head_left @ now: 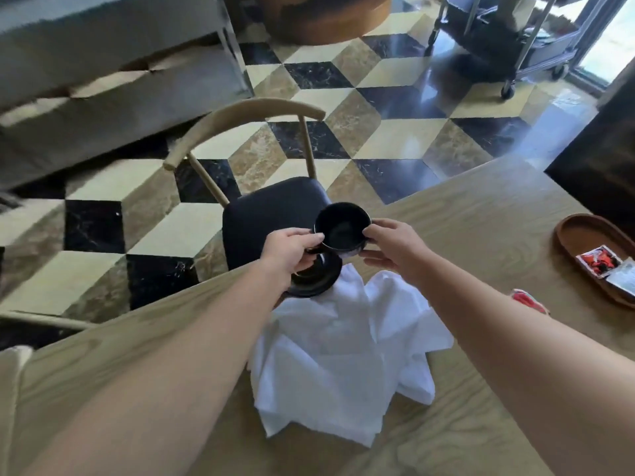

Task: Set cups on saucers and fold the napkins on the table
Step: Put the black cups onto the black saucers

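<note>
Both hands, left hand (292, 247) and right hand (395, 245), pinching glossy black ceramic cup (342, 230) above black round saucer (314, 280) at table (481, 214) edge; lowering next, crumpled white napkin (343, 352) unfolded.

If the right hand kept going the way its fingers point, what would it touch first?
Its fingers point left, so the right hand would press further against the black cup it already holds.

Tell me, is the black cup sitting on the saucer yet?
Apart. The head view shows the black cup held up by the left hand and right hand, with the saucer lower down on the table.
</note>
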`<act>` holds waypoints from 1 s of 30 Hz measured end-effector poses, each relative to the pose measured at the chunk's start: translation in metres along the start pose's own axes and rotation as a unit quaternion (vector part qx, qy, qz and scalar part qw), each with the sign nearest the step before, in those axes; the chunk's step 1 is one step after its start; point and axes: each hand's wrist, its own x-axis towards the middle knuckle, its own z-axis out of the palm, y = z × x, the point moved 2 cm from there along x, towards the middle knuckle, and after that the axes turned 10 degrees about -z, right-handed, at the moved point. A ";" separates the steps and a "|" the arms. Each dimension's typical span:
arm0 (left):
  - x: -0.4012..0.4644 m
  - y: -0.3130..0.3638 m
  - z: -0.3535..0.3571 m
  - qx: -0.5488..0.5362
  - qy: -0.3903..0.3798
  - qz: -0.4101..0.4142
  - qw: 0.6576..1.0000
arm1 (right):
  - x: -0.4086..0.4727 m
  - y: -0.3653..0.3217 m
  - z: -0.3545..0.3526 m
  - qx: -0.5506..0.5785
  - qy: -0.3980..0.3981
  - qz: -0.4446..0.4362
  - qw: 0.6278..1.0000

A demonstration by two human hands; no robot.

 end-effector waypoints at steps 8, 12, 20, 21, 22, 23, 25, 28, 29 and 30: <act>0.013 -0.030 -0.059 -0.066 0.044 -0.026 0.997 | 0.010 0.001 0.061 -0.072 -0.059 -0.001 0.996; 0.020 -0.040 -0.064 -0.055 0.042 -0.020 0.997 | 0.016 0.011 0.068 -0.078 -0.056 0.007 0.995; 0.028 -0.054 -0.062 -0.069 0.036 -0.031 0.997 | 0.024 0.030 0.069 -0.077 -0.047 0.027 0.996; 0.029 -0.054 -0.062 -0.067 0.035 -0.031 0.997 | 0.025 0.032 0.069 -0.078 -0.044 0.028 0.996; 0.029 -0.054 -0.062 -0.063 0.037 -0.030 0.997 | 0.025 0.033 0.069 -0.079 -0.040 0.029 0.996; 0.029 -0.054 -0.063 -0.057 0.039 -0.030 0.997 | 0.025 0.033 0.070 -0.078 -0.037 0.029 0.996; 0.029 -0.053 -0.064 -0.039 0.044 -0.031 0.998 | 0.025 0.034 0.071 -0.073 -0.034 0.028 0.996; 0.028 -0.052 -0.064 -0.037 0.050 -0.031 0.998 | 0.025 0.033 0.072 -0.076 -0.035 0.029 0.996; 0.028 -0.053 -0.066 -0.040 0.053 -0.031 0.997 | 0.025 0.033 0.073 -0.079 -0.040 0.030 0.996; 0.028 -0.054 -0.067 -0.039 0.056 -0.033 0.997 | 0.025 0.034 0.073 -0.082 -0.047 0.031 0.995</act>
